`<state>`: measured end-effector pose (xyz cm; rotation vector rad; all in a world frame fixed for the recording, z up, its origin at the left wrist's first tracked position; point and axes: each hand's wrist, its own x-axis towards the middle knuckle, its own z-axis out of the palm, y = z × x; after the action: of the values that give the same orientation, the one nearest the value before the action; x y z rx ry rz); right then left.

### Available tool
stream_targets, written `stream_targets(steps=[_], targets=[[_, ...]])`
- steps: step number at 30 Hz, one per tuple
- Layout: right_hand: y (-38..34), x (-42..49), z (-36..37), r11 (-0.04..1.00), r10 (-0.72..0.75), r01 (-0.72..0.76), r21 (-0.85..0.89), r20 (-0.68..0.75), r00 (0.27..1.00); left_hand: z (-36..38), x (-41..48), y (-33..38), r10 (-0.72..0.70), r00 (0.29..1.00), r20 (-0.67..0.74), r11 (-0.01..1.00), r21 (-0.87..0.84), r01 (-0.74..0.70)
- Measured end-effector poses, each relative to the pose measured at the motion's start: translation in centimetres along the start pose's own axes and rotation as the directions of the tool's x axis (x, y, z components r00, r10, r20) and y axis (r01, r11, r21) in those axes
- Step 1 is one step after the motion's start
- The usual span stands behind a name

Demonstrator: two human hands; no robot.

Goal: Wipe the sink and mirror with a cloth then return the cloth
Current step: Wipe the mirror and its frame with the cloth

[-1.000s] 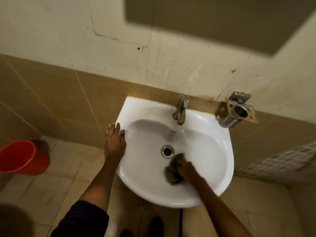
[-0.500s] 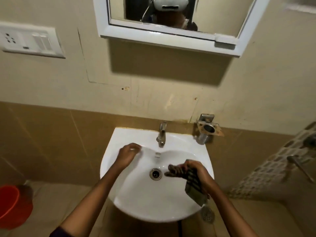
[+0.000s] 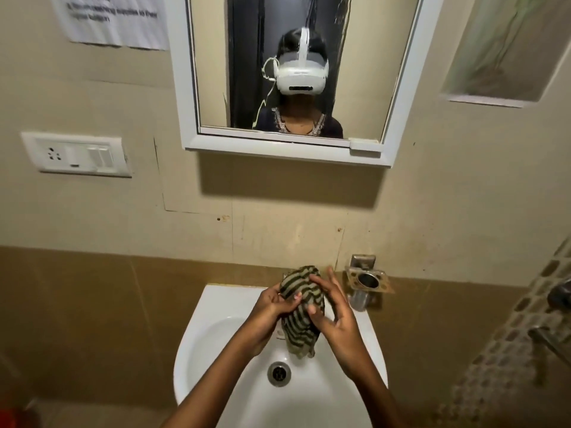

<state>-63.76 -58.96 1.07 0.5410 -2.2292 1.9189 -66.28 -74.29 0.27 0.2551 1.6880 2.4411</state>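
Left hand off the sink rim, now gripping the cloth with right hand, lifted clear: sink likely done, mirror next.

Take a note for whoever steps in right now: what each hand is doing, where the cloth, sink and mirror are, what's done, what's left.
Hands: the left hand grips the striped cloth from one side, and the right hand pinches it from the other.
Cloth: bunched, held above the back of the sink, with its loose end hanging over the basin.
The mirror is on the wall above; the cloth is not on it.
Done: the basin was being wiped a second ago.
Left: probably the mirror, then return the cloth.
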Motion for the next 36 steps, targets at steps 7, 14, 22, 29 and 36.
stream_targets(steps=[7, 14, 22, 29, 36], targets=[[0.9, -0.8, -0.6, 0.982, 0.180, -0.183, -0.046, -0.052, 0.982, -1.3, 0.2, 1.9, 0.053, 0.992, -0.118, 0.944, 0.331, -0.011], [-1.1, 1.1, -1.8, 0.979, 0.198, -0.195, -0.060, 0.055, 0.979, -1.1, 0.3, 2.8, -0.154, 0.975, -0.159, 0.896, 0.394, 0.206], [-1.5, 3.2, -2.3, 0.720, 0.076, 0.075, -0.690, 0.185, 0.980, -1.2, 1.2, 4.8, -0.216, 0.971, 0.107, 0.734, 0.673, 0.089], [-9.4, 9.0, -3.6, 0.857, -0.224, 0.211, -0.470, 0.029, 0.974, 1.4, 5.5, 14.1, 0.274, 0.953, 0.129, 0.514, 0.818, -0.258], [-25.6, 19.9, -6.1, 0.874, -0.429, 0.452, -0.180, -0.724, 0.541, 6.7, 9.7, 32.4, 0.863, 0.506, -0.012, 0.332, 0.768, -0.548]])
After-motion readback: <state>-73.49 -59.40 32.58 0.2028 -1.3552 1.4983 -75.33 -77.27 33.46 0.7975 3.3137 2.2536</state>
